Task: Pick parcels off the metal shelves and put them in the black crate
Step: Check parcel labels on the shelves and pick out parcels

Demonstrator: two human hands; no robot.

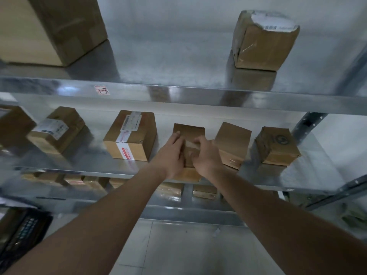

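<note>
A small brown cardboard parcel [189, 133] stands on the middle metal shelf [151, 165], between two other parcels. My left hand [170, 155] grips its left side, fingers curled over the top edge. My right hand [205, 155] grips its right side and front, fingers wrapped over the taped face. The parcel's lower part is hidden behind both hands. A corner of the black crate [21, 233] shows at the lower left, on the floor side of the shelves.
On the same shelf sit a taped box with a red label [131, 135], a plain box [232, 143], a stamped box [278, 145] and a labelled box [56, 130]. The upper shelf carries a large carton [53, 26] and a small parcel [262, 40]. More parcels lie on the shelf below.
</note>
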